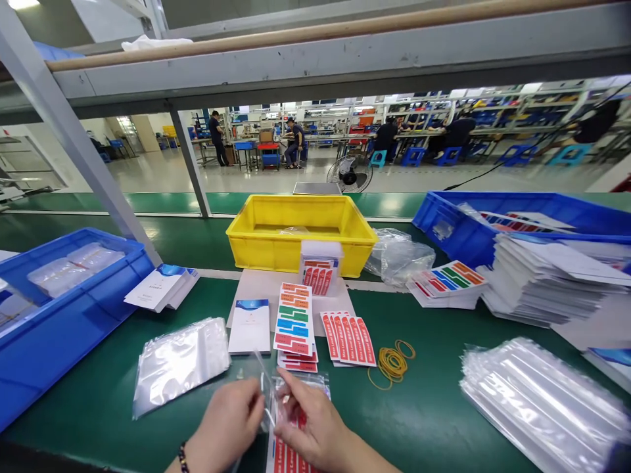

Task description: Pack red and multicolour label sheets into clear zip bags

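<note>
My left hand (231,415), with a beaded bracelet at the wrist, is closed on the edge of a clear plastic bag (266,387). My right hand (315,424) pinches the other side of this bag, its index finger pointing forward. Red label sheets (290,456) lie under or inside the bag by my right hand; which, I cannot tell. Just beyond my hands are a white booklet (250,328) with a blue top and a multicoloured label sheet (294,318) on further red sheets. Fanned red label strips (348,338) rest to the right, beside yellow rubber bands (393,363).
Clear bags lie in a left stack (180,361) and a right stack (537,401). A yellow bin (300,253) stands behind, with blue bins at left (89,315) and right (517,203). Piled white booklets (547,282) stand at right. A shelf beam (315,59) crosses overhead.
</note>
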Demonstrator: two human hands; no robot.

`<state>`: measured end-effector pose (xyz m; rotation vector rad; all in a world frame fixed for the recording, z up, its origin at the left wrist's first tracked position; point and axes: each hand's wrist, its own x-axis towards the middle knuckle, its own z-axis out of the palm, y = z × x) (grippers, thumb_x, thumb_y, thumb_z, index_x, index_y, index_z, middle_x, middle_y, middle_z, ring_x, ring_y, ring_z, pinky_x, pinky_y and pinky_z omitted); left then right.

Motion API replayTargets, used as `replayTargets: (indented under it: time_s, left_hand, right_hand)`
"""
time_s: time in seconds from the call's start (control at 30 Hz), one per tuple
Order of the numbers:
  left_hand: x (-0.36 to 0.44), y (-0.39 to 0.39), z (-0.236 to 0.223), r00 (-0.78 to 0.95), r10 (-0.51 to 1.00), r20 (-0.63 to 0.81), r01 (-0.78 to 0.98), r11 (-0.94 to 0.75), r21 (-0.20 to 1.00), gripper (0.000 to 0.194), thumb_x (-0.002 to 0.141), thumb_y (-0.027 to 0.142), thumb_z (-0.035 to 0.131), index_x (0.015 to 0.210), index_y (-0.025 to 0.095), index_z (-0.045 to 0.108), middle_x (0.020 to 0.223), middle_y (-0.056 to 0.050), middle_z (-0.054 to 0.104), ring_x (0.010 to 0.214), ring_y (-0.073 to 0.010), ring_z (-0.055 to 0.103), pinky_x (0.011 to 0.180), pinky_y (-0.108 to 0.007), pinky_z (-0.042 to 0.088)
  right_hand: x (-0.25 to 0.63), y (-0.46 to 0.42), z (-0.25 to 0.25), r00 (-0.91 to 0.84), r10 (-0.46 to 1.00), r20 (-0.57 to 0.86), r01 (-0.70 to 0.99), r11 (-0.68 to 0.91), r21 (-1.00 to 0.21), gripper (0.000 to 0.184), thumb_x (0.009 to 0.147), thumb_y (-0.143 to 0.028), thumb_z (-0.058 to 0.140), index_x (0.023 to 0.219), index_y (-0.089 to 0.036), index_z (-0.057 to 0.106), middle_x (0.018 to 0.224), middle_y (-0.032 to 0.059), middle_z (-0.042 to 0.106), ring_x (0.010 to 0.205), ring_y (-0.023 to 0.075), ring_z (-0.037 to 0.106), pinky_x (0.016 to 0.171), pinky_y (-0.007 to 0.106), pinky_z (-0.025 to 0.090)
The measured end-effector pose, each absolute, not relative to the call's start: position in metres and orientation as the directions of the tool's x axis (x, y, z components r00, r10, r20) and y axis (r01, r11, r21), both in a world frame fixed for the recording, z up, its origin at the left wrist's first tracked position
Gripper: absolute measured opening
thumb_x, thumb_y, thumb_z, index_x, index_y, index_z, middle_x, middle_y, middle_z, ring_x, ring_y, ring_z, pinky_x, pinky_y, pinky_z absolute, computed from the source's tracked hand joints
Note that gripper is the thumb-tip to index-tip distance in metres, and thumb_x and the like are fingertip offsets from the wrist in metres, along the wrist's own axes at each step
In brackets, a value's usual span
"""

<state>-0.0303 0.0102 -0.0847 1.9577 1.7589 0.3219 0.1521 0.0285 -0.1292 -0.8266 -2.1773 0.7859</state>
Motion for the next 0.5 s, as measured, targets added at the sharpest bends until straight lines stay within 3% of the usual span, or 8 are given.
replayTargets:
  time_s: [0.07,0.17,0.3,0.37,0.5]
  left_hand:
    - [-0.013,0.011,-0.090,0.193,0.972,-0.134,0.776,-0.068,0.627,0.018,0.080,0.024,0.041,0.063,0.020,0.047,0.064,-0.002,0.059,0.058,-0.0157,0.051,0.056,-0.025,0.033]
    - [-0.001,0.019,-0.095,0.229,0.966,-0.124,0.538,-0.020,0.843,0.025,0.082,0.034,0.043,0.062,0.019,0.047,0.062,0.000,0.056,0.059,-0.0142,0.049,0.057,-0.024,0.036]
    - [0.005,0.028,-0.100,0.139,0.958,-0.252,0.230,0.217,0.949,0.041,0.079,0.051,0.042,0.055,0.019,0.044,0.044,0.005,0.043,0.040,-0.0090,0.035,0.043,-0.022,0.027]
    - [0.007,0.030,-0.103,0.104,0.940,-0.324,0.104,0.314,0.944,0.042,0.075,0.055,0.045,0.056,0.018,0.047,0.042,0.005,0.043,0.036,-0.0074,0.030,0.039,-0.021,0.022]
    - [0.009,0.030,-0.108,0.084,0.953,-0.292,0.066,0.287,0.956,0.041,0.068,0.054,0.057,0.053,0.017,0.047,0.048,0.004,0.044,0.043,-0.0079,0.033,0.043,-0.021,0.025]
  right_hand:
    - [0.152,0.028,-0.137,-0.566,0.735,0.374,0.397,0.640,-0.657,0.052,0.086,-0.025,0.038,0.135,-0.011,0.029,0.086,0.0106,0.068,0.067,0.0204,0.064,0.063,0.032,0.053]
    - [0.153,0.030,-0.147,-0.577,0.689,0.439,0.466,0.719,-0.516,0.051,0.082,-0.013,0.031,0.133,-0.009,0.032,0.088,0.0149,0.066,0.075,0.0239,0.064,0.064,0.035,0.053]
    - [0.154,0.032,-0.150,-0.596,0.654,0.466,0.483,0.756,-0.443,0.056,0.077,-0.010,0.032,0.133,-0.007,0.031,0.083,0.0139,0.065,0.067,0.0241,0.062,0.057,0.035,0.052]
    - [0.154,0.032,-0.144,-0.583,0.653,0.484,0.459,0.756,-0.467,0.054,0.077,-0.010,0.032,0.131,-0.007,0.033,0.082,0.0134,0.065,0.067,0.0233,0.061,0.057,0.035,0.051]
    - [0.155,0.032,-0.124,-0.490,0.790,0.369,0.420,0.585,-0.695,0.031,0.078,-0.019,0.045,0.107,-0.015,0.054,0.082,0.0080,0.063,0.072,0.0192,0.059,0.065,0.030,0.049]
